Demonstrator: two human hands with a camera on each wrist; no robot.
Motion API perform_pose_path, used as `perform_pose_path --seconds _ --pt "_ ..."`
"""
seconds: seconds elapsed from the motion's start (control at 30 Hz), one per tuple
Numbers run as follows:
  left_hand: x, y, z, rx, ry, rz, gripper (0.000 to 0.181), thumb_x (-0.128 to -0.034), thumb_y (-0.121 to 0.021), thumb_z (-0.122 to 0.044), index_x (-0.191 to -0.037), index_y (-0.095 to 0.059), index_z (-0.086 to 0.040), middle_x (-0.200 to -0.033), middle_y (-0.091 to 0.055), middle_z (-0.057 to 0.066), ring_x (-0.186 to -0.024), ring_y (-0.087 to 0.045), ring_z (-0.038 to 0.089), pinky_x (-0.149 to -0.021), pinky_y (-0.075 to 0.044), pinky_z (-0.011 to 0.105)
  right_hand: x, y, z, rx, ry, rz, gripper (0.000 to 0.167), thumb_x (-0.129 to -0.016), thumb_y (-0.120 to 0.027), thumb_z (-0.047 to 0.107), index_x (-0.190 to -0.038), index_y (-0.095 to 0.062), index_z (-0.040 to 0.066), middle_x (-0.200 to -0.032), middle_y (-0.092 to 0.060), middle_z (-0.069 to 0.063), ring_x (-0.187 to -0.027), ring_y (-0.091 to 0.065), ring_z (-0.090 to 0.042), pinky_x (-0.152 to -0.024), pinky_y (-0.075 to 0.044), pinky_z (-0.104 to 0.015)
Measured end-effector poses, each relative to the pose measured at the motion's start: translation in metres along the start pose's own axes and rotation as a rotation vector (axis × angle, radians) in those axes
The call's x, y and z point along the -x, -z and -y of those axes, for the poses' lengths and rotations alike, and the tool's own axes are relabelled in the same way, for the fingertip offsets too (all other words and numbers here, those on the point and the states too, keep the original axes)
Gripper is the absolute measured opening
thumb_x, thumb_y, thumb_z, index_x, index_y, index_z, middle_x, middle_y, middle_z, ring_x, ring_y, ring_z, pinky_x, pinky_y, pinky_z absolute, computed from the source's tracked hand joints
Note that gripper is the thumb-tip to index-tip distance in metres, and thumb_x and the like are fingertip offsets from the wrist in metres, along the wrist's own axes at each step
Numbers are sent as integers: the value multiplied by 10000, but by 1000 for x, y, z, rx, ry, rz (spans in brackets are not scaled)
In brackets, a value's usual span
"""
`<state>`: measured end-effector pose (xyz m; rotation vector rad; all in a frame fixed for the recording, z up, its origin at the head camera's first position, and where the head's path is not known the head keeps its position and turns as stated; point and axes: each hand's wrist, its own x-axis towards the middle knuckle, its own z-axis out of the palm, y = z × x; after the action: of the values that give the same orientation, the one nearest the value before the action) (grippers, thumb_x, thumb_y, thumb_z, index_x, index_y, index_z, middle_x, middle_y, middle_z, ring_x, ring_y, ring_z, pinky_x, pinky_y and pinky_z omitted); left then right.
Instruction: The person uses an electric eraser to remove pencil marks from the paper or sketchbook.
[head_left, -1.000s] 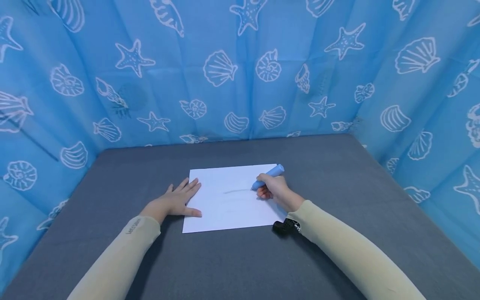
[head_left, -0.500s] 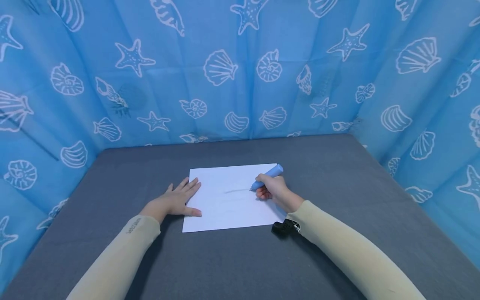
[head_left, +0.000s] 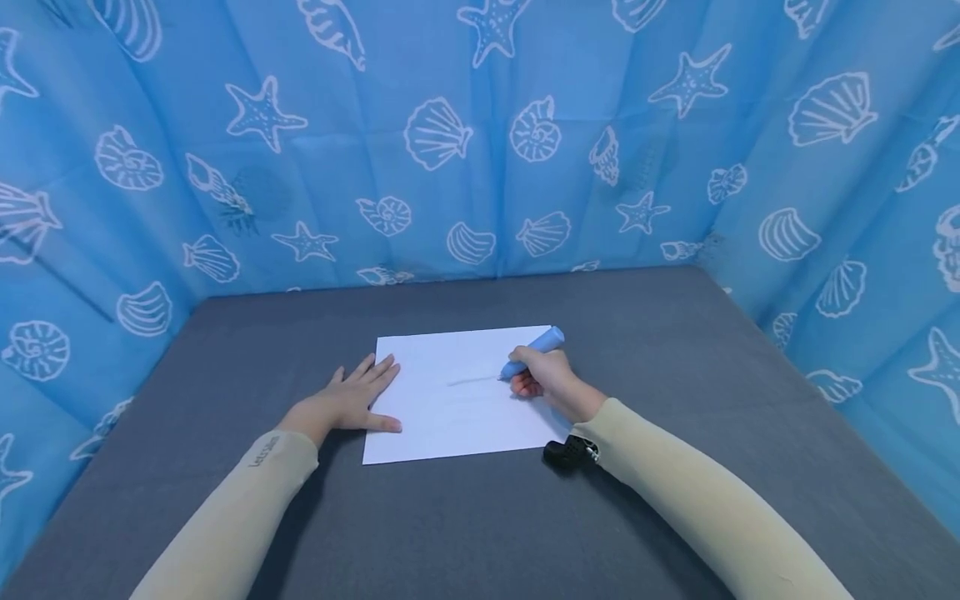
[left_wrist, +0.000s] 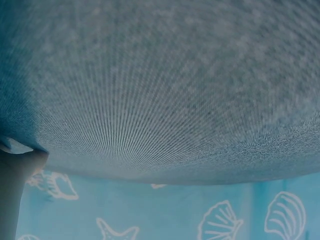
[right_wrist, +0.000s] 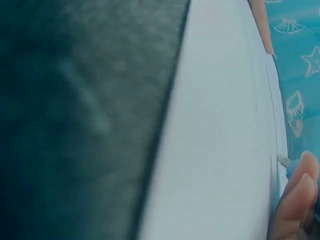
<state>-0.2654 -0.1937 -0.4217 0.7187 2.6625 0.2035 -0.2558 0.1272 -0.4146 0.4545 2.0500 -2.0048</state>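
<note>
Little had changed across the last second: the head view slid slightly, while the left hand (head_left: 354, 402) kept its place on the left edge of the white paper (head_left: 427, 429). Its fingers were spread and straight, lying flat and grasping nothing. To the right, the right hand (head_left: 551, 379) stayed pinched around a thick blue marker (head_left: 538, 349), its tip at the right end of a faint line (head_left: 472, 382); I could not see that this line had lengthened.

Dark lettering (head_left: 264, 451) ran across the cuff of the pale left sleeve (head_left: 228, 512); it seemed to begin "Lets", the rest too small to read surely.

Beneath both hands and the sheet spread a dark grey cloth (head_left: 450, 533). Behind, from left to right, hung a blue curtain (head_left: 337, 117) printed with white shells and starfish. The right hand covered part of the paper's right side, and a black device (head_left: 567, 454) under that wrist, beside the pale right sleeve (head_left: 697, 492), partly hid the near right corner.
</note>
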Motion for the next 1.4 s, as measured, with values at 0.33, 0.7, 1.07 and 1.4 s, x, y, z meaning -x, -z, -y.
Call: perform_pose_path --seconds 0.33,0.7,1.07,1.4 --pt "-1 0 0 -4 6 -2 1114 -789 -581 -743 -1569 -108 -105 -1631 -16 103 -1469 49 375 -1072 20 702 0 0 0 -7 -3 -19 247 -885 -588 136 -737 -655 -51 -529 -579 -55 -436 -538 -101 -452 -469 -213" --pt "0 -1 0 5 7 5 1118 -786 -574 -752 -1570 -103 -110 -1631 -7 96 -1469 60 371 -1073 29 698 0 2 0 -2 5 -27 250 -881 -586 135 -724 -650 -48 -524 -576 -51 -435 -533 -96 -446 -464 -207" --pt "-1 -2 2 6 12 3 1112 -791 -573 -748 -1570 -103 -109 -1631 -7 98 -1468 63 371 -1075 26 695 -2 2 1 -22 23 -51 255 -894 -567 138 -742 -645 -51 -526 -574 -52 -429 -528 -91 -448 -464 -200" --pt "-1 -1 1 14 2 0 1123 -786 -561 -762 -1569 -100 -102 -1630 -3 103 -1468 69 371 -1075 38 692 1 5 3 -10 24 -30 265 -910 -570 144 -732 -641 -38 -537 -576 -52 -437 -532 -93 -456 -471 -206"
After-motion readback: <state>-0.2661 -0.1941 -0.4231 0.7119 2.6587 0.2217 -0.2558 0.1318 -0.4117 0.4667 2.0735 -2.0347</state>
